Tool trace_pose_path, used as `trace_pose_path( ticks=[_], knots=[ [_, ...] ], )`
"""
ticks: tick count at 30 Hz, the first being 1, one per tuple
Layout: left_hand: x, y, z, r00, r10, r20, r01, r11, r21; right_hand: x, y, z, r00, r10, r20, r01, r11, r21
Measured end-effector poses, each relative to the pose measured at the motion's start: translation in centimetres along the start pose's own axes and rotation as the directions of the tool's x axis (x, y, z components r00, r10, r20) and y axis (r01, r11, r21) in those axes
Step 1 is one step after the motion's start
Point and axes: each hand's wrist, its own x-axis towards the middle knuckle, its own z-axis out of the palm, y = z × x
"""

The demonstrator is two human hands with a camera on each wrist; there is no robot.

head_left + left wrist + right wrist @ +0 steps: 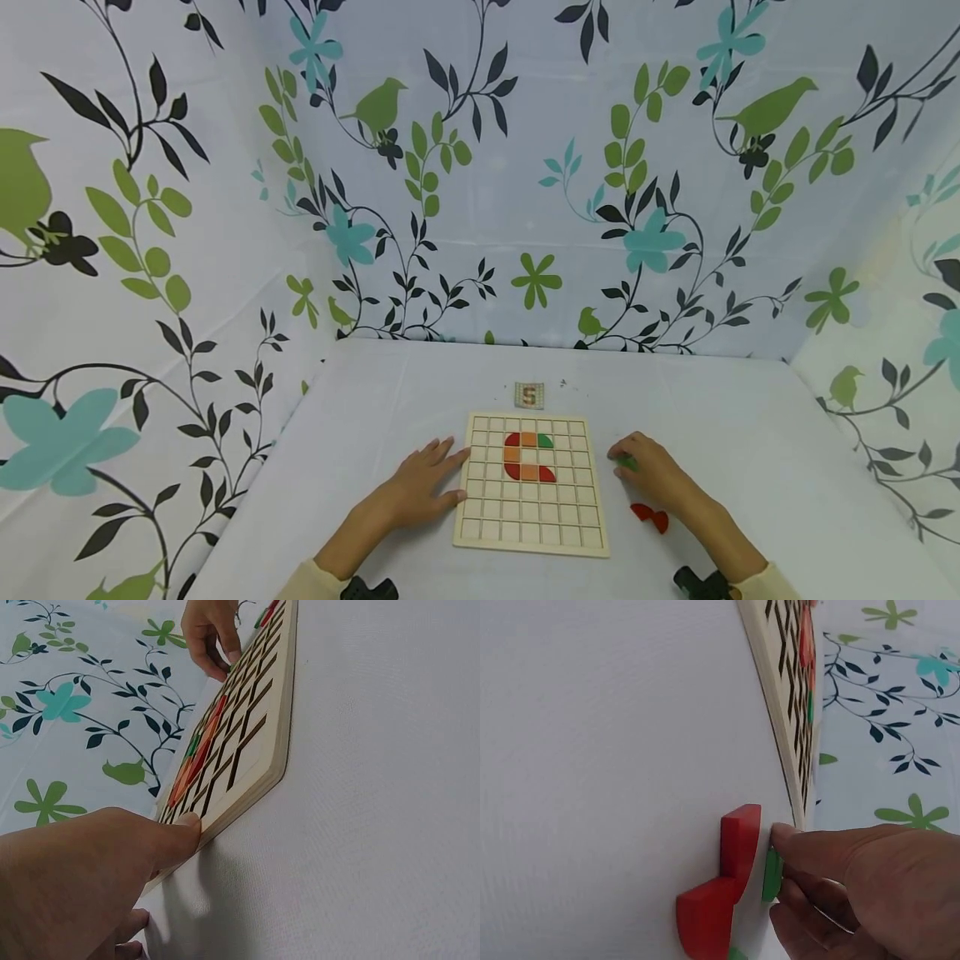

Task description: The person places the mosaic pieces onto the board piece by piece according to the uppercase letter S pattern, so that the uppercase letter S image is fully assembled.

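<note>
A square wooden grid board (525, 533) lies on the white table, with orange squares and red and green quarter-round blocks in its upper middle cells. Along the board's left edge rests my left hand (420, 487), fingers spread; its thumb (180, 832) touches the rim. To the right of the board, my right hand (660, 471) pinches a green quarter-round block (772, 876) between thumb and fingers, close to the tabletop. Two red quarter-round blocks (649, 517) lie just nearer than that hand, touching each other. Part of another green block (737, 954) peeks out beside them in the right wrist view.
Behind the board lies a small card (529, 395) with a figure like a 5 or S in small squares. White cloth (390, 375) covers the table. Patterned curtains (465, 208) with leaves, birds and flowers hang at the back and both sides.
</note>
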Motion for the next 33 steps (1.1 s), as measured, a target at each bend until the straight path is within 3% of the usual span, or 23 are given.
trace_pose_path(
  ticks=[11,24,33],
  knots=[
    [0.0,0.1,-0.1,1.000,0.008,0.003,-0.008,1.000,0.013,-0.8,1.5,-1.1,0.998,0.028,0.056,-0.028,1.000,-0.001],
    [0.0,0.2,-0.2,1.000,0.005,-0.003,-0.005,1.000,0.007,-0.8,2.4,0.2,0.999,0.009,-0.034,-0.007,0.998,0.064],
    [0.0,0.2,-0.1,1.000,0.000,-0.005,0.000,1.000,0.012,-0.5,1.5,0.8,0.995,-0.031,-0.095,0.032,0.999,0.007]
  ],
)
